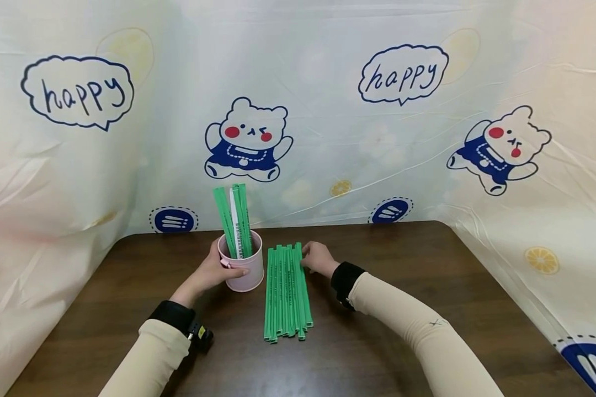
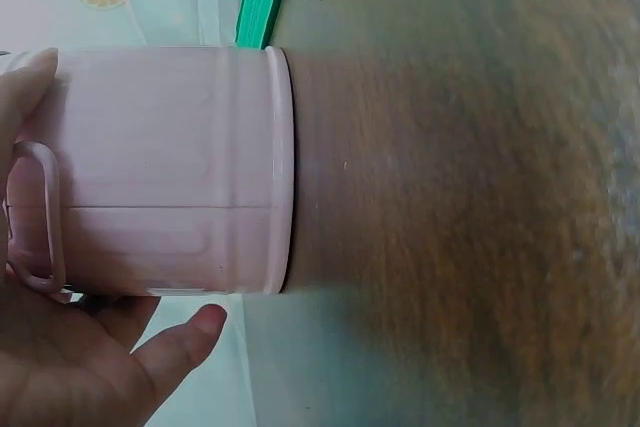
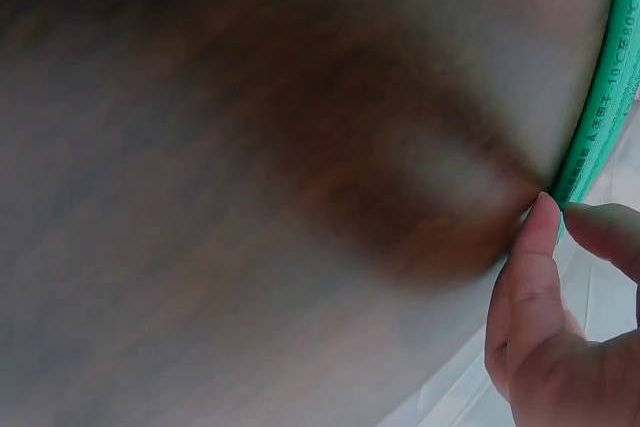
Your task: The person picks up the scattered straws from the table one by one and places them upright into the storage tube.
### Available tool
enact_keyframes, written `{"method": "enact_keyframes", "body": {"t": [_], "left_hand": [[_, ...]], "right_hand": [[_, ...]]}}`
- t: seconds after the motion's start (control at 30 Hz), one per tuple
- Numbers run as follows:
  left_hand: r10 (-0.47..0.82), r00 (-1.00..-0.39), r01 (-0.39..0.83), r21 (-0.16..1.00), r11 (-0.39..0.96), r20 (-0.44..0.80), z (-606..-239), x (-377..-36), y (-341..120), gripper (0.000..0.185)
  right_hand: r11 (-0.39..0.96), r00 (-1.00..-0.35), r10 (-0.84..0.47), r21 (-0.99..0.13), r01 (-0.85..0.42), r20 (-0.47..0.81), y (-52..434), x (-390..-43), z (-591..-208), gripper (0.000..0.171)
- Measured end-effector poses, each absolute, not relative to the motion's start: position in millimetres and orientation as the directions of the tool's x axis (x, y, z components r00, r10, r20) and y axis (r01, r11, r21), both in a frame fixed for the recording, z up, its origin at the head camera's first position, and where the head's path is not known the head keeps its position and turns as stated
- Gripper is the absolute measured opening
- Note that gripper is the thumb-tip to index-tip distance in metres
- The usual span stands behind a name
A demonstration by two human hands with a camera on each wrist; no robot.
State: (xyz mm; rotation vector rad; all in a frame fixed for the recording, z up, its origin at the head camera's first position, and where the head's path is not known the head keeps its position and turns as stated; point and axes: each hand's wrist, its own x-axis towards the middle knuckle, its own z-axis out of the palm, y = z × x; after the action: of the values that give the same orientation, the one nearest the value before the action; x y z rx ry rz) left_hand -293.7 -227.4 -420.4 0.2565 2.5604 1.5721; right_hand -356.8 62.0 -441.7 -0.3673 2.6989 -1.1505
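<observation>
My left hand (image 1: 213, 271) holds a small pink pail (image 1: 245, 278) from its left side, the thumb lying across the front. In the left wrist view the pail's wire-like handle (image 2: 52, 217) hangs beside the fingers. Several green wrapped straws (image 1: 248, 220) and one white one (image 1: 235, 223) stand upright inside it, leaning slightly. To the right, a row of green wrapped straws (image 1: 284, 292) lies side by side on the table. My right hand (image 1: 319, 258) is at the far right end of that row, thumb and forefinger pinching the edge of a printed green straw (image 3: 600, 97).
The brown wooden table (image 1: 377, 342) ends at a hanging cloth (image 1: 328, 138) with bears and lettering, which closes off the back and both sides. The pail stands near the table's back edge, a narrow gap from the row.
</observation>
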Motion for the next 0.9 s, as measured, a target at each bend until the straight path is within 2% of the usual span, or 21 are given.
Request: {"method": "enact_keyframes", "body": {"t": [0.23, 0.33, 0.4, 0.43, 0.5, 0.57, 0.7, 0.8, 0.87, 0.9], "left_hand": [[0.222, -0.975, 0.092, 0.893, 0.441, -0.009, -419.1, -294.4, -227.6, 0.114], [0.223, -0.975, 0.091, 0.895, 0.437, -0.01, -419.7, -294.5, -227.4, 0.115], [0.223, -0.975, 0.09, 0.899, 0.429, -0.009, -420.8, -294.7, -227.5, 0.116], [0.222, -0.975, 0.087, 0.902, 0.423, -0.01, -421.4, -294.7, -227.6, 0.116], [0.222, -0.975, 0.086, 0.909, 0.408, -0.008, -422.7, -294.9, -227.9, 0.116], [0.22, -0.976, 0.086, 0.917, 0.391, -0.002, -423.7, -295.3, -228.5, 0.115], [0.206, -0.978, 0.092, 0.923, 0.372, 0.015, -425.1, -296.4, -229.7, 0.114], [0.2, -0.98, 0.093, 0.925, 0.368, 0.019, -425.3, -297.4, -230.4, 0.115], [0.203, -0.979, 0.089, 0.928, 0.362, 0.015, -424.8, -297.8, -230.3, 0.115], [0.205, -0.979, 0.085, 0.929, 0.359, 0.011, -424.4, -298.0, -230.3, 0.115]], "right_hand": [[0.682, -0.955, -0.283, -0.718, -0.137, -0.087, 60.5, -357.3, -442.4, 0.036], [0.681, -0.956, -0.279, -0.721, -0.13, -0.091, 60.6, -354.5, -441.5, 0.028], [0.689, -0.955, -0.28, -0.713, -0.129, -0.099, 60.3, -353.2, -440.4, 0.01], [0.69, -0.955, -0.28, -0.712, -0.134, -0.092, 60.0, -352.4, -439.5, 0.009], [0.691, -0.956, -0.279, -0.71, -0.134, -0.091, 59.3, -351.4, -437.5, 0.016], [0.699, -0.954, -0.284, -0.702, -0.138, -0.094, 58.6, -352.2, -435.9, 0.035], [0.709, -0.953, -0.286, -0.691, -0.137, -0.104, 58.0, -356.1, -435.0, 0.051], [0.718, -0.955, -0.276, -0.683, -0.13, -0.109, 59.1, -359.0, -435.7, 0.036], [0.718, -0.957, -0.267, -0.686, -0.118, -0.114, 60.4, -360.3, -435.4, 0.013], [0.717, -0.958, -0.262, -0.688, -0.113, -0.116, 61.2, -361.0, -435.0, 0.011]]}}
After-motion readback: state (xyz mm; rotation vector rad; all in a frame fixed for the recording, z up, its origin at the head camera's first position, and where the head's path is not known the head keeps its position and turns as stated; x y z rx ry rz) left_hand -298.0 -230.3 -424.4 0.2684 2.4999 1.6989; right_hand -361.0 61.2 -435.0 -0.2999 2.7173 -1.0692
